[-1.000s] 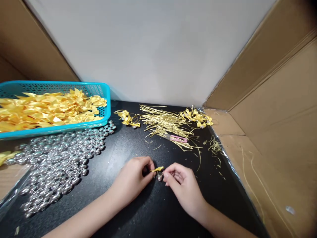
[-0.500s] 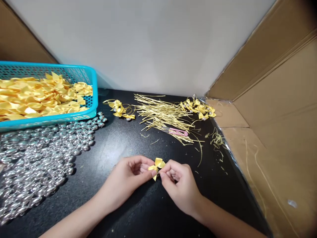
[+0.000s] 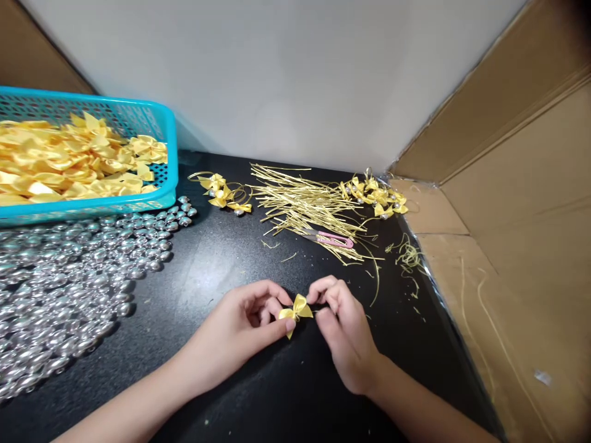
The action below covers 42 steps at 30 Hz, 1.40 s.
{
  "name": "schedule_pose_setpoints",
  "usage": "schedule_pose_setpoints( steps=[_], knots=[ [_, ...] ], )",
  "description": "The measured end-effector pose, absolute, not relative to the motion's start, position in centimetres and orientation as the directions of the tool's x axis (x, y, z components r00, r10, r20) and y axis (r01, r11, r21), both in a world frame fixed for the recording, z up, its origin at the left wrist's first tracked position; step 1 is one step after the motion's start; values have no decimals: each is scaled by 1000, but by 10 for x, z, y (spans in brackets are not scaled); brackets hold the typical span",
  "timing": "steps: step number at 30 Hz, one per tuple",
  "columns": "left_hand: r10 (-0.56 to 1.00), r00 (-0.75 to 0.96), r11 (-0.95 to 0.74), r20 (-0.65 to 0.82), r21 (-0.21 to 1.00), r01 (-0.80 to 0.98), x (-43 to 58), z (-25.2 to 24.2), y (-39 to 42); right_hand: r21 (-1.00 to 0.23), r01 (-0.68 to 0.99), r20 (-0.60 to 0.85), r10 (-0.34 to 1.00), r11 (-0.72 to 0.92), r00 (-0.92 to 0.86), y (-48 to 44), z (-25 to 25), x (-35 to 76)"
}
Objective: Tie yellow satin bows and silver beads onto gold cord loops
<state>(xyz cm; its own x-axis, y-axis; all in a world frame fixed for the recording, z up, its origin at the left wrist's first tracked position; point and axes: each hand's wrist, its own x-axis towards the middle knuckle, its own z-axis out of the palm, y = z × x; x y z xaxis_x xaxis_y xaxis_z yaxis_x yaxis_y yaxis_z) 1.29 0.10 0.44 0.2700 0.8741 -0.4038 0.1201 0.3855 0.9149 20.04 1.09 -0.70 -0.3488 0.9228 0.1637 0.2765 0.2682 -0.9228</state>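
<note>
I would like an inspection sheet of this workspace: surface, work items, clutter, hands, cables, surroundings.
Surface: black tabletop, with small scraps.
Work items: held yellow bow; silver beads; blue basket of more bows; gold strips, pink snips lying on them; bow-and-bead clusters.
Clutter: tangled thin strands near the right edge.
Left hand: pinching the held yellow bow.
Right hand: beside the bow, grip unclear.
Cables: nothing seen.
Surroundings: pale panel behind, cardboard at both sides.

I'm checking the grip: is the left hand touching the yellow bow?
Touching: the head view shows the left hand with its thumb over the yellow bow's left side.
</note>
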Motion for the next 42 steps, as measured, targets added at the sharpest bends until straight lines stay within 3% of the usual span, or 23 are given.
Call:
schedule_pose_setpoints(
  steps=[3,11,17,25,33,42],
  knots=[
    [869,314,351,-383,924,155,12,5,2,-915,295,145,907,275,-396,13,-8,198],
    [867,347,211,-359,894,396,0,9,2,-990,144,-38,954,5,-299,15,-8,196],
    [851,423,60,-312,857,512,-4,12,4,-977,185,47,948,110,-314,13,-6,197],
    [843,451,-13,-292,828,560,-3,14,2,-940,286,76,932,186,-355,12,-6,200],
    [843,424,52,-332,834,549,-4,16,2,-958,240,83,950,160,-301,12,-5,198],
    [816,372,336,-443,886,319,4,12,1,-993,75,-108,954,-90,-279,11,-4,195]
  ],
)
